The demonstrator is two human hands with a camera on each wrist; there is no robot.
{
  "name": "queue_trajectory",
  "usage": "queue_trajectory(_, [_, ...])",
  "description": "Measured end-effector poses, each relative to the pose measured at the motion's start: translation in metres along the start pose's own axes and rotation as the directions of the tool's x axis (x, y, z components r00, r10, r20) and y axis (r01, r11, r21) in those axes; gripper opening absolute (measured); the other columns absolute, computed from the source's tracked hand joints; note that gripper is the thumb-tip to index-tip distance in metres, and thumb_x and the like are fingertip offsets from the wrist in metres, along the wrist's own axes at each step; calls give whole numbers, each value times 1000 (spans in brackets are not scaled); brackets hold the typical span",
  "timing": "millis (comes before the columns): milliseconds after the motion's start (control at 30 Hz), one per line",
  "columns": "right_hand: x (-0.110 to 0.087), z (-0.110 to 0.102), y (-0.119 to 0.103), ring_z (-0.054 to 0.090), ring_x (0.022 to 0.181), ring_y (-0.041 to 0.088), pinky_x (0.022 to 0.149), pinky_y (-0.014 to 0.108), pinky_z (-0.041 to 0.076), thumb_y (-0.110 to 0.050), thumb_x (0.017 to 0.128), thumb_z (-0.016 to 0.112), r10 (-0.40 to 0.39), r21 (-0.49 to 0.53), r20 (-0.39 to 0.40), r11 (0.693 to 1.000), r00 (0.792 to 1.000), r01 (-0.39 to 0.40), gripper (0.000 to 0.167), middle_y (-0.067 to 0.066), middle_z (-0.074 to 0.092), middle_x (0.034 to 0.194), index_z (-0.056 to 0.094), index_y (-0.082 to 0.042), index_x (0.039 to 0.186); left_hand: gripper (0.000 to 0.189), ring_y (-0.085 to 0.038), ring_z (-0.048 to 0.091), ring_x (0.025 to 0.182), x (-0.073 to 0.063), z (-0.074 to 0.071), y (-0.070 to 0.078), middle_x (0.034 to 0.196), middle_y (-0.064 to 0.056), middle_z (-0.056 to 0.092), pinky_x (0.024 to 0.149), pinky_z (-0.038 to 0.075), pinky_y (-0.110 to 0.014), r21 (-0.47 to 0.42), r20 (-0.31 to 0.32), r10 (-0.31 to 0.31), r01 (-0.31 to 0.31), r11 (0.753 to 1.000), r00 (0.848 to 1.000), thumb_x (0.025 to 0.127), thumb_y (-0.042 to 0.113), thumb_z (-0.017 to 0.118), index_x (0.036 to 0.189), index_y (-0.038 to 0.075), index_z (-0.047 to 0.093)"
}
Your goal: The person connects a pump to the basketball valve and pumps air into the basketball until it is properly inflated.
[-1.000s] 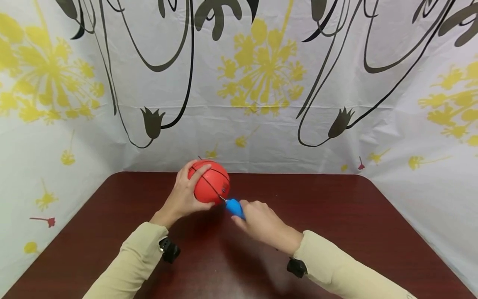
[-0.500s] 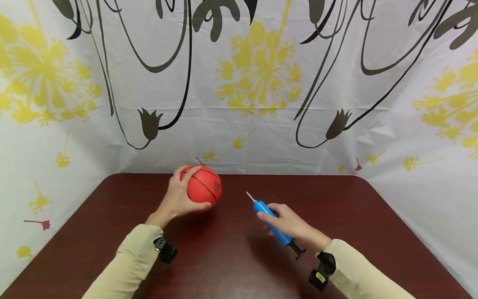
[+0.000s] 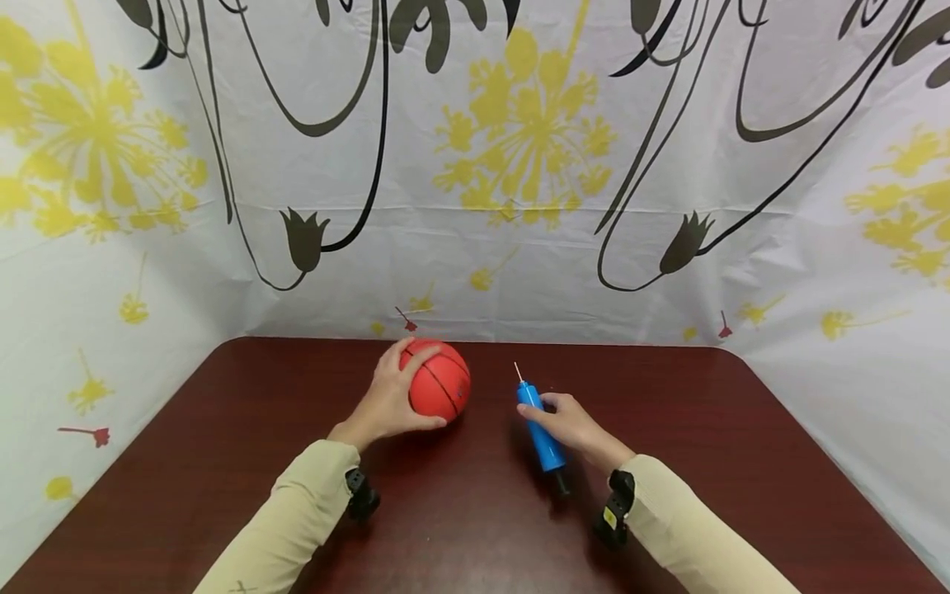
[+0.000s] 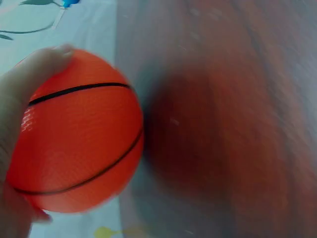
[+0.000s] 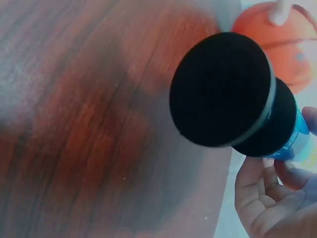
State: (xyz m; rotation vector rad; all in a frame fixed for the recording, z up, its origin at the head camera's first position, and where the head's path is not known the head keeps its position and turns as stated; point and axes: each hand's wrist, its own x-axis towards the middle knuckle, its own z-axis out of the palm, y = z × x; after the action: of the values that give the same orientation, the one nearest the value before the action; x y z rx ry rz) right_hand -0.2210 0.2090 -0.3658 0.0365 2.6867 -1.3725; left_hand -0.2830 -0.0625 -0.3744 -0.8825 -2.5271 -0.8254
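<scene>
My left hand [image 3: 387, 398] grips a small red basketball [image 3: 439, 386] with black seams, fingers over its top and far left side, thumb along its near side. In the left wrist view the ball [image 4: 79, 144] shows its shadow on the tabletop. To the right, my right hand [image 3: 575, 425] holds a blue hand pump [image 3: 547, 447] by its barrel. The pump's thin needle [image 3: 519, 372] points up and away from me, apart from the ball. Its black handle end [image 5: 223, 89] fills the middle of the right wrist view, hiding much of the barrel.
Both hands are above a dark reddish-brown table [image 3: 475, 528] with rounded far corners. A white curtain [image 3: 356, 181] printed with yellow flowers and dark vines hangs behind the table and along both sides. Black camera mounts [image 3: 362, 495] are strapped to both wrists.
The needle tip was at the ball one second ago; my right hand has drawn the pump away rightward and turned it more upright. Lately the ball has shifted slightly right in my left hand.
</scene>
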Motion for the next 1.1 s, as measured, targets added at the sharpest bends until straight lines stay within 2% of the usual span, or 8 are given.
queue_trajectory(133, [6,2,5,53,76,21,63,33,45,-37,84,56,16,-7,-3,1000,1000,-16,59,16,55,99,45,9,119,90,-36,17,126,-4,0,-3,139,-12,20,90,26,-60,30,43,72,-73,997,997,55,42,79,132,27,34])
queue_trajectory(233, [10,4,8,53,77,21,64,34,46,-37,84,57,31,-17,-3,999,1000,-31,61,17,54,102,44,10,121,88,-38,16,127,-6,-2,-2,140,-12,20,91,21,-63,30,48,91,-93,995,995,57,44,78,132,27,35])
queue_trajectory(433, [17,9,15,53,78,22,64,35,47,-37,82,59,49,-41,7,998,999,-48,62,18,53,104,43,9,121,87,-40,11,128,-11,-6,0,142,-11,17,91,23,-63,28,69,89,-91,995,994,58,44,77,132,28,34])
queue_trajectory(633, [23,14,21,52,77,22,62,33,45,-36,81,61,32,-116,-7,993,999,-32,59,18,52,105,45,7,119,89,-39,12,128,-14,-7,-1,140,-13,19,90,25,-61,55,62,134,-137,989,989,58,44,77,133,29,33])
queue_trajectory(867, [24,17,24,51,68,21,53,32,45,-32,77,65,12,-183,-10,983,1000,-14,56,17,54,95,49,9,112,93,-39,14,127,-19,-7,-5,138,-15,20,86,36,-54,68,44,156,-159,985,987,56,44,78,135,29,31])
queue_trajectory(1100, [25,20,23,51,61,19,49,31,45,-30,76,67,-29,-250,-20,968,999,23,52,15,55,85,52,9,105,94,-39,13,128,-18,-7,-3,140,-14,19,86,36,-55,79,51,147,-151,985,988,56,44,77,136,28,29])
